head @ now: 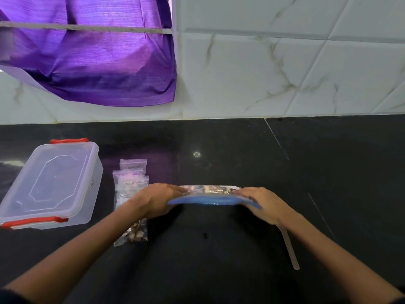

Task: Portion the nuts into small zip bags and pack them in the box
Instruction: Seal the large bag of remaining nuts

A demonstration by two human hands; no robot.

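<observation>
Both hands are gripping a large zip bag of nuts [210, 190] by its ends, the left hand [156, 199] and right hand [263, 204] holding its blue seal strip toward the person, long axis running left to right, mid-countertop [306, 172]. Its contents are blurring together. Small zip bags [131, 183] are lying beside the lidded box [52, 185] near the left edge, the left forearm partly hiding them.

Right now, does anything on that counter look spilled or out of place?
Nothing looks spilled. The box sits lidded at left, small bags lie stacked beside it, and both hands hold the big bag. One small dark speck lies on the counter.
</observation>
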